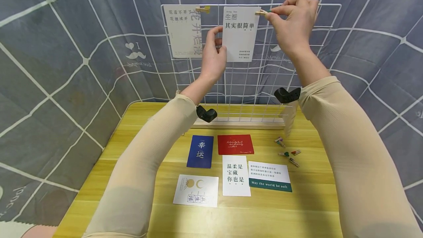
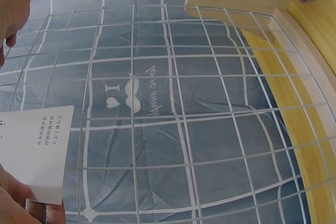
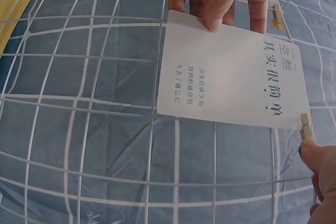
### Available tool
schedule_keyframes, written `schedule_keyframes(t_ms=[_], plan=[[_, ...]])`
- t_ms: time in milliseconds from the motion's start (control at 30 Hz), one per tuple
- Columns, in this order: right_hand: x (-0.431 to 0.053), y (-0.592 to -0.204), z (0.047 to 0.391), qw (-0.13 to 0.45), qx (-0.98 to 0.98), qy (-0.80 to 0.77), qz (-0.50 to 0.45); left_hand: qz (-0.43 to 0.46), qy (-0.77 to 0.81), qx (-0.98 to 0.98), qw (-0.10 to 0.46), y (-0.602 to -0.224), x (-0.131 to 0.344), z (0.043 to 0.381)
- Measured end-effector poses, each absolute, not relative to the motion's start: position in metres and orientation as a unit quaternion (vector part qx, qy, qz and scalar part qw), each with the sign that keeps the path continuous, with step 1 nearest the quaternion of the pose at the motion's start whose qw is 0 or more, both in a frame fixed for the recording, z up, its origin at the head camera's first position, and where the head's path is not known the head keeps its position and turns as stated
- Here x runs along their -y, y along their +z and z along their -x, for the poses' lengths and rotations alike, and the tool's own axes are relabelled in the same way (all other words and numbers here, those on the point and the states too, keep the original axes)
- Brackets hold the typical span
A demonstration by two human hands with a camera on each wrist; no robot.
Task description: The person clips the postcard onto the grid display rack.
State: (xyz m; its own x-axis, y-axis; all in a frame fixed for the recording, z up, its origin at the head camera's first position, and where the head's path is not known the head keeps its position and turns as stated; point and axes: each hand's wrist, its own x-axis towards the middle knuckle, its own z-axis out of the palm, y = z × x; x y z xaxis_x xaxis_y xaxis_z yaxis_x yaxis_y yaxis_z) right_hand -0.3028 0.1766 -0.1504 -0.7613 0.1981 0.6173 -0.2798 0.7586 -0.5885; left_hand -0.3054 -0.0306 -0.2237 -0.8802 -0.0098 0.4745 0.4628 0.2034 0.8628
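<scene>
A white card with dark printed characters [image 1: 240,41] stands upright against the white wire grid [image 1: 277,65]. My left hand [image 1: 214,56] pinches its left edge, thumb in front and fingers behind, as the right wrist view also shows. At the card's upper right corner, my right hand [image 1: 294,23] pinches a small wooden clothespin [image 3: 306,125], whose tip overlaps the corner. To the left, another white card [image 1: 183,36] hangs on the grid, with a second clothespin [image 1: 203,9] at its upper right corner.
On the wooden table [image 1: 264,216] lie a blue card [image 1: 200,161], a red card [image 1: 236,144], a moon-print card [image 1: 181,194], a white text card [image 1: 236,190] and a green-and-white card [image 1: 269,184]. Several loose clothespins [image 1: 293,162] lie right. The grid stands in a wooden base [image 1: 244,125] before a checked curtain [image 1: 82,94].
</scene>
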Motion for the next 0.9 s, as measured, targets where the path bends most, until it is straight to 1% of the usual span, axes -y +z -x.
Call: schedule_keyframes(t_ms=[367, 900], plan=[[-0.1734, -0.1481, 0.3028, 0.339, 0.875, 0.346, -0.014, 0.146, -0.616, 0.750, 0.192, -0.2224, 0.0289, 0.3058], [-0.1703, -0.1487, 0.3045, 0.347, 0.874, 0.339, -0.017, 0.128, -0.614, 0.755, 0.190, -0.2207, 0.0284, 0.3054]])
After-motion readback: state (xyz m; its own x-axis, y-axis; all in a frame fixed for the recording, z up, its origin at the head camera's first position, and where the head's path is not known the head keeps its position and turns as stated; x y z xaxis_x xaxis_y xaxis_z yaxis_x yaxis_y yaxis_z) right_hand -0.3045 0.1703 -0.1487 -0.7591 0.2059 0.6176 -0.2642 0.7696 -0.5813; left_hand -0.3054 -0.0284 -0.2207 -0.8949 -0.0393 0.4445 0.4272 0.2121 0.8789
